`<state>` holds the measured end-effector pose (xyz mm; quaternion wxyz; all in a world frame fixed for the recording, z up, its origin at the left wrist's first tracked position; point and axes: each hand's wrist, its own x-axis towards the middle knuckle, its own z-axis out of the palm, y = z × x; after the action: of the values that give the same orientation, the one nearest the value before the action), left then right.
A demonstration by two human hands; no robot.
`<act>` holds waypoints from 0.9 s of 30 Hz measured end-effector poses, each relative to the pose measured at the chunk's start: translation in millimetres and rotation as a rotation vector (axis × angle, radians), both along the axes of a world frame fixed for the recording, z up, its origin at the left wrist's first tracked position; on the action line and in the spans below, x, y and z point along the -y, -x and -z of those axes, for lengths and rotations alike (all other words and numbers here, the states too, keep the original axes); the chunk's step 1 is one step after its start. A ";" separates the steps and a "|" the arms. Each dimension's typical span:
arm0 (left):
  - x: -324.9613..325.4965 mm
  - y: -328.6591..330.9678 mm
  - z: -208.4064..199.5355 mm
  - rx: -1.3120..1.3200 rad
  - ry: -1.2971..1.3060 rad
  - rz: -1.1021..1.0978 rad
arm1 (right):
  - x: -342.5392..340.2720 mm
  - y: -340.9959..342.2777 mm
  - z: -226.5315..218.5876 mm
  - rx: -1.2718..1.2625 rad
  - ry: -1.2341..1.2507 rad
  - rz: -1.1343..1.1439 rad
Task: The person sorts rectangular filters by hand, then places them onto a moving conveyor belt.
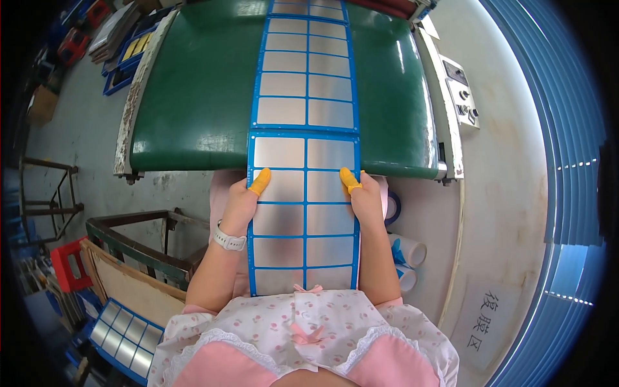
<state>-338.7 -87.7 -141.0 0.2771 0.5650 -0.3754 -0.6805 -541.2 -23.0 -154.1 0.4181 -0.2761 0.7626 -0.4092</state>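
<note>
A silvery metal sheet with a blue grid printed on it lies between my hands, its near end close to my apron. My left hand grips its left edge, the yellow-covered thumb on top. On the opposite edge my right hand holds it the same way, also with a yellow thumb cover. The fingers of both hands are mostly hidden beneath the sheet. Its far end rests over the near edge of a green conveyor belt. Just beyond it, almost touching, a second blue-gridded sheet lies flat on the belt.
A control box with knobs is on the machine's right side. White rolls stand below the belt, at right. At left are a dark metal frame, a red plastic piece and another gridded sheet. Blue blinds run along the right.
</note>
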 end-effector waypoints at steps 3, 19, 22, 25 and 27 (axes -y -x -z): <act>3.2 0.2 11.1 -0.005 0.016 -0.001 | -21.2 -4.8 2.0 -0.069 -0.002 -0.010; 1.8 -40.8 4.8 0.022 0.066 0.178 | -119.6 -19.2 17.3 0.353 -0.026 0.066; -13.9 -114.7 -16.5 0.088 0.066 -0.038 | -115.0 -19.9 18.5 0.354 0.009 0.092; -37.1 -212.3 -19.9 0.727 0.289 -0.349 | -113.7 -15.7 16.1 0.335 0.008 0.099; -67.4 -261.1 -43.3 1.478 0.344 -0.428 | -105.3 -22.1 10.6 0.324 0.002 0.134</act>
<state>-77.6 -20.3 -97.8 0.1643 0.8800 -0.4456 0.0074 -519.0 82.3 -164.7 0.5072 -0.1556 0.7012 -0.4762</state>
